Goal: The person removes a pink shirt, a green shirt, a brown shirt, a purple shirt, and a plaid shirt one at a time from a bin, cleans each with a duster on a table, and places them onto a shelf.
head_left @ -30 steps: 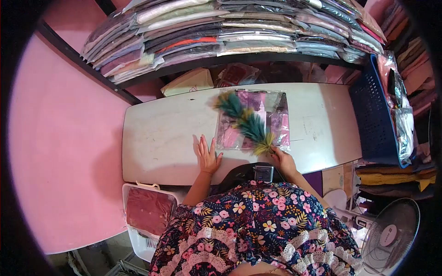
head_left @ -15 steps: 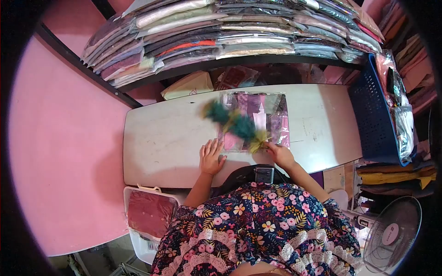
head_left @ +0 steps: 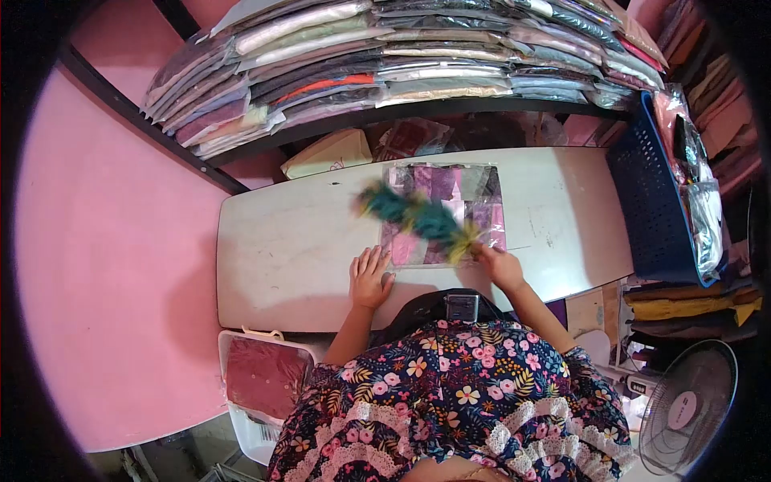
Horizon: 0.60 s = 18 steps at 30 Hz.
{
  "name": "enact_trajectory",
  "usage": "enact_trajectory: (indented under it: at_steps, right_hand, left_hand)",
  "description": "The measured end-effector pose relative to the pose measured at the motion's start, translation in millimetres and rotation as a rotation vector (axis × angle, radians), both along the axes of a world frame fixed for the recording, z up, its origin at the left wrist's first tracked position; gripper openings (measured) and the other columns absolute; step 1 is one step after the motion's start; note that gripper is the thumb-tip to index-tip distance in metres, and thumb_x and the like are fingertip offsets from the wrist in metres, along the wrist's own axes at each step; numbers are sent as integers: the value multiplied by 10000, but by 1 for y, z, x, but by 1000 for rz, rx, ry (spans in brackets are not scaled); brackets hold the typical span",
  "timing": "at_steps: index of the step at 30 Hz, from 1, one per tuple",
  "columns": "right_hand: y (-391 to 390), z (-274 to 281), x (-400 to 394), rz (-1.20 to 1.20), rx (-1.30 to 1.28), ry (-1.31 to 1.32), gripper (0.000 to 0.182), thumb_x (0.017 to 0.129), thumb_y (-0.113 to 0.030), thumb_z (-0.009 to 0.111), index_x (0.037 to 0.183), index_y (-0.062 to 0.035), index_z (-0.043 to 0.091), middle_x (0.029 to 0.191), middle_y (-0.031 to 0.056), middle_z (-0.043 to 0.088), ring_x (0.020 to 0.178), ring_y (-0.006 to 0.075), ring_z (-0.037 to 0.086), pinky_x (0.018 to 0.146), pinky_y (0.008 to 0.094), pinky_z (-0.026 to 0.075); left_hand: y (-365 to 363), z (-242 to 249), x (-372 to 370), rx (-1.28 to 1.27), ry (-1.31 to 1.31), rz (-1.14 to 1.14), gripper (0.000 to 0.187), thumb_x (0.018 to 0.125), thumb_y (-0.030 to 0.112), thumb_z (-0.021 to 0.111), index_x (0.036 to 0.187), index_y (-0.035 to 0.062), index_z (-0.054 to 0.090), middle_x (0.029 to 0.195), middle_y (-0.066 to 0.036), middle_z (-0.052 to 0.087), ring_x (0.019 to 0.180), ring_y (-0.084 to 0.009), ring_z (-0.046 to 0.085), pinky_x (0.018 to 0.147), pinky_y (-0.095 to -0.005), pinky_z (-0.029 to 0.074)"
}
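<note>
My right hand (head_left: 501, 267) is closed around the end of a fluffy green and yellow duster (head_left: 422, 218), which is blurred by motion. The duster slants up and to the left, across a clear plastic packet (head_left: 483, 193) of purple, pink and grey patterned cloth. That packet lies flat on the white table (head_left: 289, 241), partly hidden under the duster. My left hand (head_left: 370, 277) rests flat on the table with its fingers spread, fingertips beside the packet's lower left corner.
Bagged folded garments (head_left: 321, 80) fill a shelf behind the table. A blue plastic basket (head_left: 654, 193) holding packets stands at the right end. A white tub (head_left: 255, 434) with a maroon packet (head_left: 267, 376) is at lower left, and a fan (head_left: 687, 410) at lower right.
My right hand and the duster have shifted slightly to the right over the packet. My left hand has stayed in place on the table.
</note>
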State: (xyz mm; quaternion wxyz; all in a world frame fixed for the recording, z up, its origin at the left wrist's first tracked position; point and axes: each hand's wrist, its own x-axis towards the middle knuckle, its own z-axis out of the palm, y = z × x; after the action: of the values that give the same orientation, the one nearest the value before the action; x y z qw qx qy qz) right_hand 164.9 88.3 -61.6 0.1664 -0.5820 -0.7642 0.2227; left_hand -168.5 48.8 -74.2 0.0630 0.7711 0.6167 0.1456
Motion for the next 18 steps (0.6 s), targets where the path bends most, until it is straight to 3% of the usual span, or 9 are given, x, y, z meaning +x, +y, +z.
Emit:
enact_trajectory:
  at_steps: [3, 5, 6, 9, 12, 15, 18]
  right_hand:
    - [6, -3, 17, -386, -48, -67, 289, 855, -233, 526, 1139, -181, 513, 823, 195, 625, 718, 394, 609, 617, 503, 479]
    - [10, -8, 25, -461, -45, -46, 289, 857, -226, 521, 1137, -160, 512, 828, 205, 625, 732, 402, 608, 630, 505, 476]
    - [6, -8, 25, -468, -46, -46, 289, 857, -226, 521, 1137, -160, 512, 828, 205, 625, 732, 402, 608, 630, 505, 476]
    - [-19, -6, 18, -159, -1, 103, 272, 859, -213, 514, 1126, -161, 518, 864, 208, 630, 762, 402, 610, 643, 490, 483]
    - [-35, -2, 24, -100, -35, 58, 265, 860, -213, 506, 1122, -173, 518, 886, 194, 632, 764, 392, 613, 641, 489, 484]
    - [-30, -9, 50, -469, -19, -12, 288, 875, -198, 503, 1161, -162, 518, 837, 210, 628, 746, 401, 603, 636, 496, 472]
    - [-17, -5, 59, -592, -25, 47, 271, 869, -167, 502, 1137, -128, 504, 838, 227, 630, 747, 406, 607, 638, 496, 472]
  left_hand:
    - [-1, 0, 1, -5, 19, -3, 540, 817, 306, 560, 1330, 182, 442, 1412, -82, 370, 1322, -292, 293, 1078, -485, 174]
    - [0, 1, 1, 6, 19, -2, 539, 818, 293, 561, 1330, 176, 441, 1410, -82, 372, 1320, -292, 295, 1077, -482, 174]
    - [1, 1, 1, 5, 20, -10, 539, 818, 293, 561, 1330, 176, 441, 1410, -82, 372, 1320, -292, 295, 1077, -482, 174]
    - [0, -1, 0, -11, 31, -12, 535, 820, 288, 558, 1329, 170, 442, 1411, -83, 370, 1320, -291, 292, 1077, -478, 174]
    - [2, -3, 0, 21, 30, -11, 533, 798, 304, 568, 1307, 185, 467, 1403, -65, 383, 1309, -285, 308, 1069, -483, 187]
    - [-1, -1, 2, -18, 48, -13, 531, 822, 278, 553, 1329, 168, 442, 1413, -83, 365, 1321, -287, 284, 1078, -469, 176]
    - [1, -1, 2, -3, 50, -13, 534, 819, 273, 554, 1331, 168, 441, 1413, -80, 366, 1318, -287, 288, 1079, -469, 175]
